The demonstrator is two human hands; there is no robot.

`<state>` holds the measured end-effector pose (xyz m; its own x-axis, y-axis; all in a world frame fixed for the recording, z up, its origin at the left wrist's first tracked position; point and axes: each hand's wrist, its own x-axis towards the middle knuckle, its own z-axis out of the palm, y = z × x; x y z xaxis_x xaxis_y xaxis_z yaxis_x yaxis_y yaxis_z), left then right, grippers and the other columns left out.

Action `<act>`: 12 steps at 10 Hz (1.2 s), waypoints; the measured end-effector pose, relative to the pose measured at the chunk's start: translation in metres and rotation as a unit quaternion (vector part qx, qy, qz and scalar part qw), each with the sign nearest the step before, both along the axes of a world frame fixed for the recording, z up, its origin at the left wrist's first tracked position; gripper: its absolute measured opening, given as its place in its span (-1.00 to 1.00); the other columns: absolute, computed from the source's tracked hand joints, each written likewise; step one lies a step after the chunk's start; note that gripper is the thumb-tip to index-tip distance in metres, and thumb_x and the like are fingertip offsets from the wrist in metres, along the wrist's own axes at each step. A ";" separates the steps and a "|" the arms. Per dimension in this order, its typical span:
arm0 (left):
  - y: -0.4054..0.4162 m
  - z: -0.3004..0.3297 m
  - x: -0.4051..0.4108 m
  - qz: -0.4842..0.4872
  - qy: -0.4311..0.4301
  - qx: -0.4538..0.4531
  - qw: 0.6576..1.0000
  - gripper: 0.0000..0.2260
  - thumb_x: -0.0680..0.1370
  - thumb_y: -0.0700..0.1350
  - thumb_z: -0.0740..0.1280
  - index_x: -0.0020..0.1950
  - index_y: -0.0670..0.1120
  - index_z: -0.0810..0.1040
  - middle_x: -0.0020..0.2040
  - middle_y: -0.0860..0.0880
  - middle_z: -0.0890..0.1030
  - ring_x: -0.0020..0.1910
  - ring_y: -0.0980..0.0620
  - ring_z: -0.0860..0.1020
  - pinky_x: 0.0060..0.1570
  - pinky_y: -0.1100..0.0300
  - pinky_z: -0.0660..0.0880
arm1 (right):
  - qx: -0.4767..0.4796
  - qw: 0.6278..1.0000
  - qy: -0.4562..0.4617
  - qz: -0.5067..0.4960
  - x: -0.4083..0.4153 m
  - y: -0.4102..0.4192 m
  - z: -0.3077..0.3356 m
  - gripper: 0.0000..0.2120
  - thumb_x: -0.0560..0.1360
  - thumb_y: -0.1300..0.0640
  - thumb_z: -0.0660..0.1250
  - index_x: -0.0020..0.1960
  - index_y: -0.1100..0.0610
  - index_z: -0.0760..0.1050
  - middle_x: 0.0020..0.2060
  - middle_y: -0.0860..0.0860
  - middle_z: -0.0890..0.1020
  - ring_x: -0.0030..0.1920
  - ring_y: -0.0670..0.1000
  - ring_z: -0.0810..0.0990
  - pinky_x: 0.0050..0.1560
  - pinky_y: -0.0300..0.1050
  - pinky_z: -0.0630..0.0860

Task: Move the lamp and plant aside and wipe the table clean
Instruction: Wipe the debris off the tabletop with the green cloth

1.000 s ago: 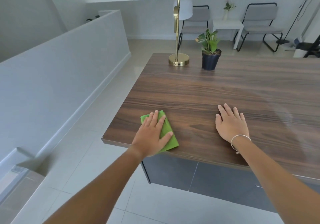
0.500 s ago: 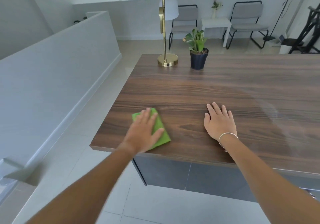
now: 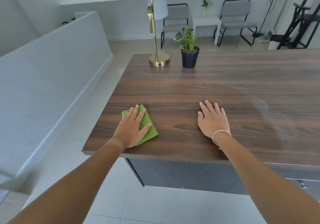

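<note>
A dark wooden table (image 3: 199, 92) fills the middle of the view. My left hand (image 3: 132, 128) lies flat on a folded green cloth (image 3: 149, 128) near the table's front left corner and presses it onto the wood. My right hand (image 3: 213, 119) rests flat on the bare tabletop, fingers spread, holding nothing. At the far left edge of the table stands a brass lamp (image 3: 158, 60) with a white shade. A small plant in a black pot (image 3: 189, 58) stands just to its right.
A low white partition wall (image 3: 52, 78) runs along the left. Beyond the table are two grey chairs (image 3: 237, 21), a small white side table (image 3: 206, 21) and a black stand (image 3: 301, 24) at the far right. A faint sheen shows on the table's right part.
The view has shifted, so the table sits more to the right in the frame. My left hand with the cloth stays near the front left corner; my right hand keeps resting flat.
</note>
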<state>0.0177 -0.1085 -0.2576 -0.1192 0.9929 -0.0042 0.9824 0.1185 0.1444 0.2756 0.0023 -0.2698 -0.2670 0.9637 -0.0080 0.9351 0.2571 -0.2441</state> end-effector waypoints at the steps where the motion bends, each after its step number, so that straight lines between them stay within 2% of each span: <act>1: 0.023 -0.001 0.040 -0.010 -0.009 0.001 1.000 -0.40 0.57 0.19 0.01 0.51 -0.08 -0.01 0.56 -0.15 -0.07 0.53 -0.12 -0.10 0.48 0.04 -0.16 | 0.000 1.000 0.003 -0.007 0.000 0.001 -0.002 -0.52 0.60 -0.01 -0.11 0.51 0.01 0.03 0.54 -0.04 0.05 0.53 0.12 -0.02 0.52 0.06 -0.08; 2: 0.033 -0.004 0.079 -0.084 -0.014 0.007 0.996 -0.39 0.56 0.21 -0.01 0.51 -0.08 -0.01 0.56 -0.15 -0.07 0.53 -0.10 -0.11 0.48 0.04 -0.16 | 0.003 1.000 0.008 -0.013 0.001 0.002 -0.001 -0.53 0.60 0.00 -0.10 0.51 0.01 0.04 0.54 -0.04 0.06 0.53 0.12 -0.01 0.51 0.04 -0.09; 3: 0.029 -0.006 0.083 -0.114 -0.039 -0.007 0.993 -0.39 0.56 0.20 0.02 0.52 -0.05 -0.03 0.56 -0.11 -0.10 0.53 -0.05 -0.14 0.46 0.09 -0.20 | -0.006 1.000 0.005 -0.012 0.001 0.000 -0.002 -0.53 0.61 0.00 -0.09 0.51 0.01 0.05 0.54 -0.04 0.07 0.53 0.11 -0.01 0.51 0.04 -0.08; 4: 0.024 -0.001 0.064 -0.123 -0.105 -0.019 0.987 -0.42 0.58 0.17 0.02 0.52 -0.02 -0.04 0.56 -0.07 -0.14 0.53 0.00 -0.17 0.44 0.14 -0.22 | -0.015 1.000 0.009 -0.013 0.001 -0.001 0.000 -0.53 0.61 0.00 -0.08 0.51 0.01 0.06 0.54 -0.04 0.07 0.53 0.11 0.00 0.51 0.04 -0.08; 5: 0.012 0.002 0.025 -0.064 -0.147 0.029 0.987 -0.43 0.57 0.17 0.04 0.52 -0.02 0.00 0.56 -0.05 -0.08 0.53 -0.01 -0.15 0.43 0.15 -0.21 | -0.025 0.999 0.026 -0.026 0.000 0.000 0.004 -0.53 0.60 0.01 -0.04 0.50 0.03 0.08 0.53 -0.02 0.09 0.53 0.12 0.01 0.51 0.06 -0.07; 6: -0.003 0.005 -0.024 0.001 -0.115 0.027 0.993 -0.44 0.58 0.14 0.04 0.51 -0.05 0.02 0.56 -0.08 -0.03 0.53 -0.05 -0.11 0.46 0.09 -0.16 | -0.003 0.996 0.087 -0.036 -0.022 -0.011 0.016 -0.53 0.60 0.02 0.01 0.49 0.05 0.12 0.52 0.01 0.13 0.52 0.13 0.02 0.50 0.09 -0.08; 7: -0.007 0.005 -0.051 0.028 -0.086 0.000 0.996 -0.46 0.59 0.11 0.03 0.51 -0.05 0.01 0.56 -0.08 -0.02 0.53 -0.08 -0.09 0.47 0.04 -0.13 | 0.009 0.991 0.119 0.057 -0.079 -0.036 0.028 -0.53 0.60 0.01 -0.01 0.49 0.03 0.12 0.52 -0.01 0.12 0.53 0.10 0.01 0.49 0.08 -0.09; 8: -0.005 0.001 -0.058 0.027 -0.044 -0.002 0.999 -0.47 0.59 0.12 0.00 0.51 -0.05 0.01 0.56 -0.09 -0.01 0.53 -0.09 -0.06 0.48 0.04 -0.12 | -0.007 0.991 0.053 0.124 -0.123 -0.061 0.018 -0.51 0.60 -0.02 -0.05 0.51 0.03 0.03 0.54 -0.01 0.07 0.53 0.10 -0.02 0.50 0.07 -0.10; 9: -0.004 -0.002 -0.063 0.026 -0.027 0.007 0.999 -0.47 0.59 0.13 -0.01 0.51 -0.04 0.01 0.56 -0.09 0.00 0.53 -0.10 -0.05 0.48 0.03 -0.11 | 0.013 0.992 0.003 0.129 -0.125 -0.062 0.009 -0.51 0.60 0.01 -0.07 0.52 0.01 -0.03 0.54 -0.02 0.04 0.53 0.08 -0.05 0.52 0.06 -0.10; 10: 0.003 0.000 -0.062 0.021 -0.024 0.010 0.999 -0.48 0.59 0.11 0.01 0.51 -0.05 0.04 0.56 -0.11 0.02 0.53 -0.12 -0.04 0.48 0.01 -0.10 | 0.020 0.991 0.001 0.130 -0.109 -0.057 0.011 -0.53 0.61 0.04 -0.09 0.51 -0.03 -0.03 0.54 -0.06 0.05 0.53 0.06 -0.03 0.52 0.05 -0.08; 11: 0.013 0.004 -0.044 -0.007 -0.046 0.016 0.999 -0.48 0.59 0.10 0.03 0.51 -0.06 0.05 0.56 -0.11 0.02 0.53 -0.12 -0.04 0.48 0.01 -0.10 | 0.014 0.998 -0.008 0.066 -0.063 -0.045 0.008 -0.53 0.61 0.01 -0.10 0.51 -0.08 -0.03 0.53 -0.10 0.05 0.53 0.05 -0.02 0.51 0.05 -0.08; 12: 0.020 0.003 -0.013 -0.037 -0.068 0.014 0.997 -0.47 0.59 0.10 0.04 0.51 -0.05 0.05 0.56 -0.10 0.01 0.53 -0.11 -0.05 0.48 0.03 -0.11 | 0.002 0.999 -0.024 -0.040 0.010 -0.030 0.008 -0.53 0.60 -0.03 -0.09 0.50 -0.13 -0.01 0.53 -0.14 0.05 0.53 0.06 -0.01 0.50 0.12 -0.08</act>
<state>0.0050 -0.0885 -0.2546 -0.0454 0.9989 0.0136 0.9597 0.0398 0.2783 0.2861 -0.0273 -0.2622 -0.1887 0.9819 -0.0154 0.9633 0.1821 -0.1973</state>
